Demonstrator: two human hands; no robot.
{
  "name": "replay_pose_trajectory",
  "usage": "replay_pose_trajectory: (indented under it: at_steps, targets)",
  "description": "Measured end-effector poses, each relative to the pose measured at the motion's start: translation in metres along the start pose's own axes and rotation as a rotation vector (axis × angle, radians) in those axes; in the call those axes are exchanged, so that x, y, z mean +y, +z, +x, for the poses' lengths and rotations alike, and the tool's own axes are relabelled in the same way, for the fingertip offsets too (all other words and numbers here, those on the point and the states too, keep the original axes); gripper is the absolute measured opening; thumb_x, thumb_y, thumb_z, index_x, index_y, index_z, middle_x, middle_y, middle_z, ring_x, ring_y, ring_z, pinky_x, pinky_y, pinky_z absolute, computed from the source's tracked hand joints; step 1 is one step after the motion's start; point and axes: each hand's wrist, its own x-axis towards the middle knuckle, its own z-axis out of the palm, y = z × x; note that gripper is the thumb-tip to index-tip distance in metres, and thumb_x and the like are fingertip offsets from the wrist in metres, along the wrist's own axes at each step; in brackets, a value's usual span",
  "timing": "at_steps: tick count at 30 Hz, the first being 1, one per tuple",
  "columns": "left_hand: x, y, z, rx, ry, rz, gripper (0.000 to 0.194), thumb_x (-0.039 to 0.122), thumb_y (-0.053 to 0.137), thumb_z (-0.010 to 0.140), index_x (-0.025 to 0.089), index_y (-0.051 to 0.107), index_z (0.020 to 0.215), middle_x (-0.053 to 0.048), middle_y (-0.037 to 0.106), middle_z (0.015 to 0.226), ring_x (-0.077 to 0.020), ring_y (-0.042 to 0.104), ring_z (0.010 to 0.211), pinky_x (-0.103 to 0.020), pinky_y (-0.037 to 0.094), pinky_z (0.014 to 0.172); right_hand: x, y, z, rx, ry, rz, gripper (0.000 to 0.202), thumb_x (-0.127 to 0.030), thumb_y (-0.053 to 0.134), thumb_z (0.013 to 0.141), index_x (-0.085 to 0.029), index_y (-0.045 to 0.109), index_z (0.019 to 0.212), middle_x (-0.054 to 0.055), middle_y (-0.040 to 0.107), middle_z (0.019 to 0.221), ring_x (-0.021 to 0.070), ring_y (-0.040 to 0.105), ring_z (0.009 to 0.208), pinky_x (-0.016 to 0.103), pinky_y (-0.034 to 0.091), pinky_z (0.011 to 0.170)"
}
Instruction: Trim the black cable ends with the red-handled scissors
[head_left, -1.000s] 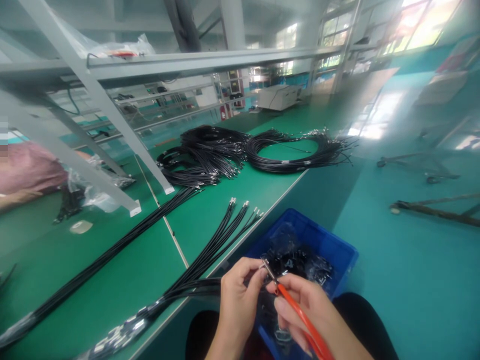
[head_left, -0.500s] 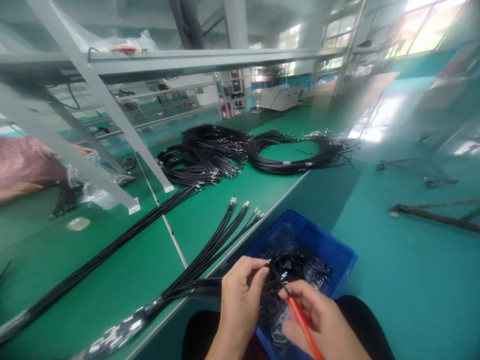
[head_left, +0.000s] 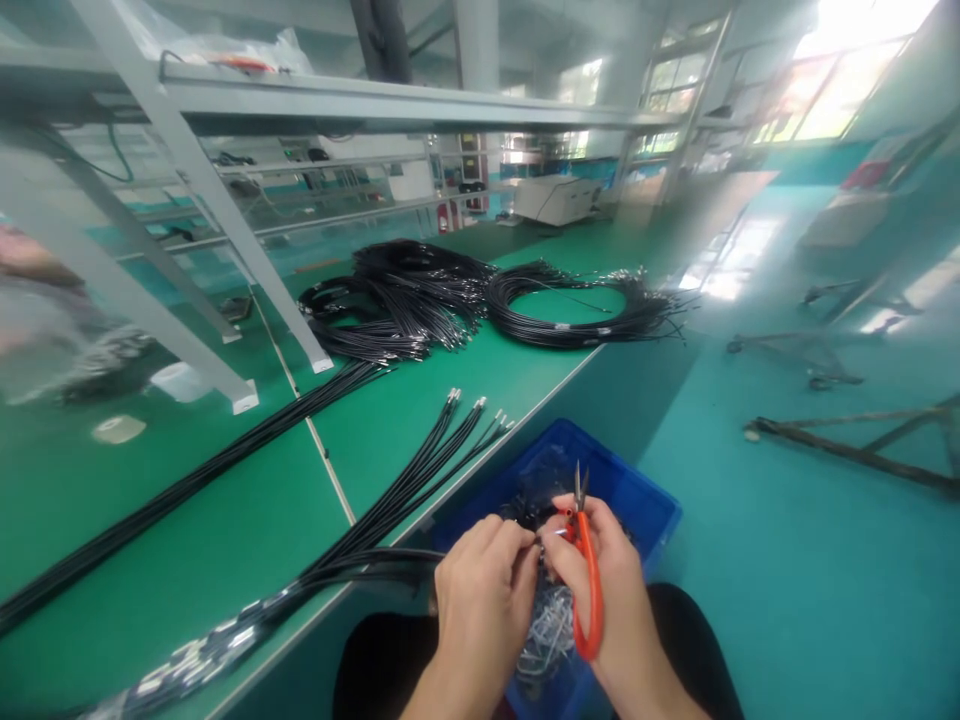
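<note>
Left hand over the near part of the blue bin, thumb and forefinger pinching a small dark piece; probably a cable tip, too blurred to be sure. Right hand, also over the bin: fingers curled round orange-handled snips, blades up and slightly apart, thumb just beside the left fingertips. Well left of bin: long black cable bundle. Nearer its left side: fanned cable bundle, on the green bench. Beyond bin: cable heap, then coiled cables.
</note>
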Motion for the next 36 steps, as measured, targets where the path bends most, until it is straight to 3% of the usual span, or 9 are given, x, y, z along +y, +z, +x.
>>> replay_pose_trajectory:
  at_steps: [4,7,9,12,14,17,22,30,36]
  targets:
    - [-0.004,-0.004,0.003,-0.037,-0.09,-0.137,0.013,0.02,0.053,0.082,0.021,0.062,0.073,0.0,0.058,0.068,-0.0148,0.055,0.062,-0.023,0.04,0.057,-0.001,-0.007,-0.003,-0.057,0.024,-0.01,0.039,-0.023,0.076,0.059,-0.021,0.053,0.09,-0.001,0.062,0.075,0.0166,0.061,0.071,0.027,0.048,0.07]
    - [-0.008,-0.01,0.007,-0.037,-0.157,-0.296,0.011,0.018,0.055,0.081,0.02,0.062,0.072,0.001,0.059,0.069,-0.0144,0.055,0.063,-0.023,0.041,0.059,-0.001,-0.024,-0.002,-0.142,0.044,-0.012,0.037,-0.029,0.076,0.063,-0.02,0.057,0.094,0.001,0.063,0.076,0.0154,0.058,0.067,0.027,0.046,0.064]
    - [-0.009,-0.015,0.009,-0.033,-0.199,-0.402,0.01,0.019,0.057,0.079,0.019,0.062,0.071,0.0,0.06,0.069,-0.0146,0.055,0.063,-0.023,0.041,0.059,-0.003,-0.038,-0.002,-0.325,0.108,0.0,0.034,-0.031,0.073,0.068,-0.018,0.059,0.096,0.002,0.064,0.074,0.012,0.052,0.055,0.024,0.041,0.052]
    - [-0.008,-0.021,0.012,-0.039,-0.251,-0.525,0.009,0.02,0.059,0.076,0.017,0.063,0.068,0.0,0.059,0.065,-0.014,0.053,0.061,-0.023,0.04,0.057,-0.01,-0.052,-0.003,-0.691,0.257,0.046,0.034,-0.034,0.068,0.071,-0.014,0.061,0.099,0.006,0.066,0.075,0.0094,0.047,0.049,0.024,0.034,0.048]
    - [-0.007,-0.023,0.013,-0.044,-0.276,-0.578,0.009,0.019,0.06,0.075,0.016,0.062,0.067,0.001,0.058,0.063,-0.013,0.05,0.059,-0.022,0.039,0.056,-0.014,-0.054,-0.005,-0.786,0.324,0.024,0.029,-0.031,0.063,0.076,-0.013,0.061,0.099,0.007,0.067,0.077,0.0092,0.047,0.051,0.024,0.034,0.051]
    - [-0.004,-0.026,0.013,-0.057,-0.294,-0.628,0.008,0.018,0.061,0.074,0.015,0.062,0.067,0.001,0.057,0.063,-0.0121,0.049,0.058,-0.021,0.038,0.056,-0.013,-0.049,-0.006,-0.782,0.335,0.03,0.026,-0.03,0.059,0.08,-0.012,0.06,0.098,0.007,0.066,0.076,0.0082,0.047,0.051,0.024,0.033,0.053]
    - [-0.004,-0.028,0.011,-0.071,-0.293,-0.698,0.009,0.017,0.061,0.075,0.015,0.062,0.066,0.001,0.058,0.064,-0.0122,0.049,0.06,-0.021,0.039,0.057,-0.006,-0.042,0.001,-0.789,0.364,0.111,0.037,-0.038,0.066,0.072,-0.012,0.059,0.096,0.006,0.066,0.069,0.0045,0.04,0.041,0.02,0.023,0.041]
    - [-0.006,-0.027,0.01,-0.072,-0.297,-0.746,0.01,0.018,0.062,0.075,0.015,0.061,0.066,0.001,0.058,0.063,-0.0122,0.048,0.06,-0.021,0.038,0.057,-0.025,-0.039,0.001,-0.803,0.42,0.072,0.033,-0.034,0.068,0.072,-0.012,0.055,0.094,0.005,0.065,0.07,0.0047,0.042,0.043,0.021,0.024,0.045]
    - [-0.007,-0.027,0.009,-0.056,-0.266,-0.74,0.009,0.018,0.063,0.075,0.016,0.061,0.066,0.001,0.057,0.064,-0.0126,0.048,0.061,-0.022,0.038,0.058,-0.008,-0.043,0.003,-0.818,0.391,0.148,0.038,-0.038,0.066,0.074,-0.012,0.054,0.098,0.005,0.065,0.071,0.005,0.042,0.043,0.022,0.023,0.043]
